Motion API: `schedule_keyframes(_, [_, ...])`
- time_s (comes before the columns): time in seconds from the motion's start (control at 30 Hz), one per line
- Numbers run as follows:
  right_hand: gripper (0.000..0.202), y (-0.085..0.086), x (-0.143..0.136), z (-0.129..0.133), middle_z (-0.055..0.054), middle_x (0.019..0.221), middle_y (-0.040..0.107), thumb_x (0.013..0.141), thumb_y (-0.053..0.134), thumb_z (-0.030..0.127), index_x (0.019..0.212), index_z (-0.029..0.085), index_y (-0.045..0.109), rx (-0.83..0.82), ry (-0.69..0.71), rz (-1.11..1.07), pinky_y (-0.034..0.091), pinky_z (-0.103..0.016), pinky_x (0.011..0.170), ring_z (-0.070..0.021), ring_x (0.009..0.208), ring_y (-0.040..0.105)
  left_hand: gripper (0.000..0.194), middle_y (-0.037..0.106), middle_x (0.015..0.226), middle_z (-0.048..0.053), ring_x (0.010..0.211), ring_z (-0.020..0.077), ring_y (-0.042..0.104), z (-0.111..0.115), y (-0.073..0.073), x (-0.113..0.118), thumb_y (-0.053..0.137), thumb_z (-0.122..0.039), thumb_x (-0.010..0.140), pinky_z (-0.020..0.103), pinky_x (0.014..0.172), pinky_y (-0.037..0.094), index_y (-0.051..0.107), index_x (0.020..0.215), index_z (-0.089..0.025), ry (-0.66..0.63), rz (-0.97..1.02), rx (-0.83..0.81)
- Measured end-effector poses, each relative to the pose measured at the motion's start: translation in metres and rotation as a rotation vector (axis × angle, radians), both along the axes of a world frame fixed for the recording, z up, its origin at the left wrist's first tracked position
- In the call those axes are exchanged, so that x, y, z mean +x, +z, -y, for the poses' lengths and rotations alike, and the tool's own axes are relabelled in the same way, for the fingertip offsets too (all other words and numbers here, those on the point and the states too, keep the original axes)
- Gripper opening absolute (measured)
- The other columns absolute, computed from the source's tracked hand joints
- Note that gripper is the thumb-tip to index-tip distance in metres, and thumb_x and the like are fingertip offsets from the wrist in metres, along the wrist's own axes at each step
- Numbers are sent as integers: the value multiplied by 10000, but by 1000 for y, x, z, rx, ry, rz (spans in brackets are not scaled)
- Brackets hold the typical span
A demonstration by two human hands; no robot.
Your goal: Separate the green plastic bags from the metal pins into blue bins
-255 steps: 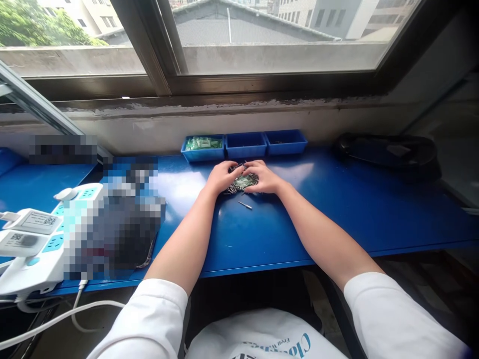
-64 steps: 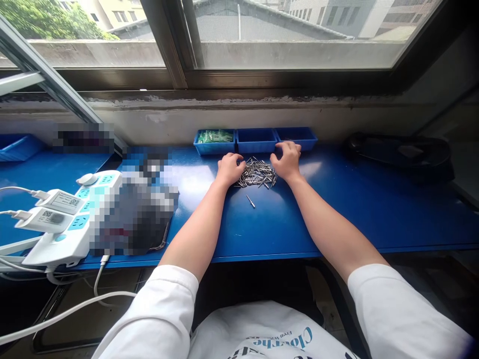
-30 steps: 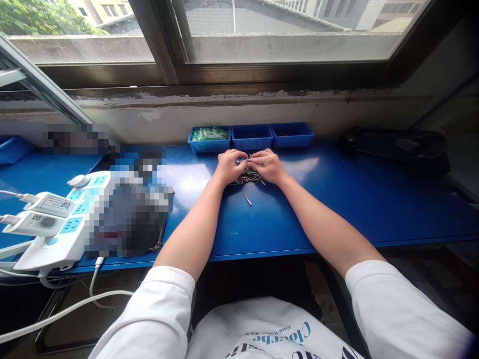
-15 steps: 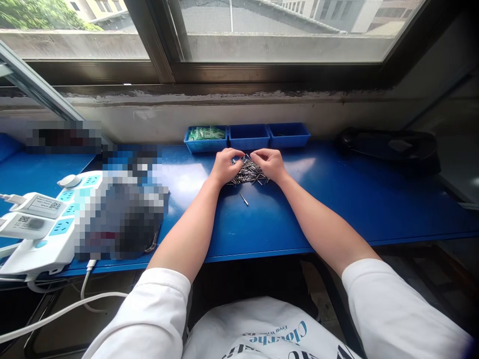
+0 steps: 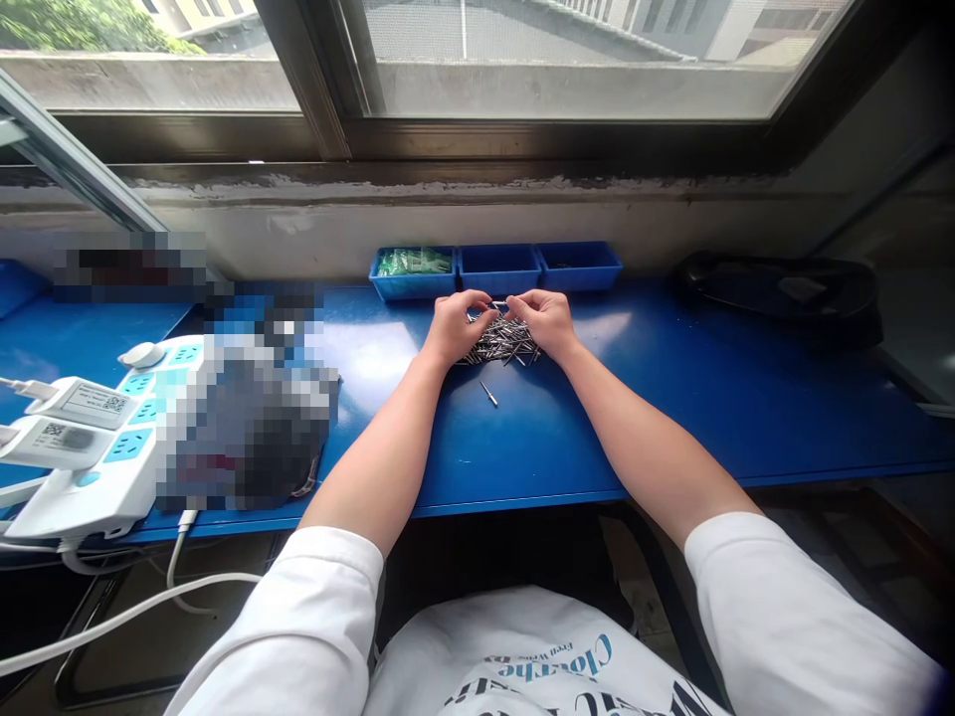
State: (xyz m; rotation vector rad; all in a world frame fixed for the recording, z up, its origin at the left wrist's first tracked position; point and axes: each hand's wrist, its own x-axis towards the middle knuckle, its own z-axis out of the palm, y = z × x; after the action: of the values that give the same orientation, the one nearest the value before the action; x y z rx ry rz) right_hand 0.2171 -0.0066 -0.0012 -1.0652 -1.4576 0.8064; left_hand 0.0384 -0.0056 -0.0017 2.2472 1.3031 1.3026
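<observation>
A heap of blind rivets (image 5: 501, 343), slim silver pins with a thicker end, lies on the blue table under my hands. One loose rivet (image 5: 488, 394) rests by itself on the near side of the heap. Above the far edge of the heap, a single rivet (image 5: 499, 304) spans the gap between my fingertips, roughly level. My left hand (image 5: 460, 323) pinches its left end between thumb and index finger. At the other end, my right hand (image 5: 546, 320) pinches with thumb and forefinger. The fingers partly cover both ends.
Behind the heap stand three joined blue bins; the left bin (image 5: 414, 288) holds green-and-clear plastic packets. A white power strip (image 5: 111, 487) with plugs and cables lies at left beside a blurred object (image 5: 246, 428). A black bag (image 5: 783, 298) sits at far right.
My hands have lifted slightly and come together at the fingertips, and a rivet now shows held between them. The heap and the loose rivet have stayed put.
</observation>
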Motion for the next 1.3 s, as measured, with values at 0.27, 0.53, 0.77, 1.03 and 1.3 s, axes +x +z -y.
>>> schedule_keyframes(0.27, [509,1,-2,2,-30,600,671,726,654,665,645,165,699,23,30,46,423,-280,552,-128,545,545,160,745,871,48,836,189,673,-4,-1,0,618,-296,853,328,844,471,744,873,-201,27,-72,12])
schedule_keyframes(0.53, [393,0,-2,2,-37,719,708,707,702,573,765,185,705,-26,73,-104,519,-303,617,-160,650,628,194,742,883,47,859,194,671,-6,-4,-1,591,-317,865,324,847,478,754,859,-213,46,-61,-24])
schedule_keyframes(0.77, [396,-5,12,-12,-78,1070,720,799,606,441,1100,196,683,139,-202,165,517,-415,920,-226,958,640,347,708,1074,78,1053,244,636,-7,-2,-4,592,-354,853,378,956,458,664,1150,-191,236,-41,-132])
schedule_keyframes(1.03, [649,-6,30,-23,-170,1446,473,799,554,363,1405,160,438,54,-533,660,366,-648,981,-364,1199,396,246,702,1085,71,1038,238,634,-12,-8,-8,568,-278,822,376,960,469,699,1017,-205,286,-53,-190])
schedule_keyframes(1.3, [608,-19,32,-29,-187,1548,285,815,557,402,1370,177,456,35,-494,755,372,-666,934,-383,1202,356,224,709,1035,68,976,236,647,-14,-12,-10,576,-272,799,364,915,496,731,950,-215,250,-37,-168])
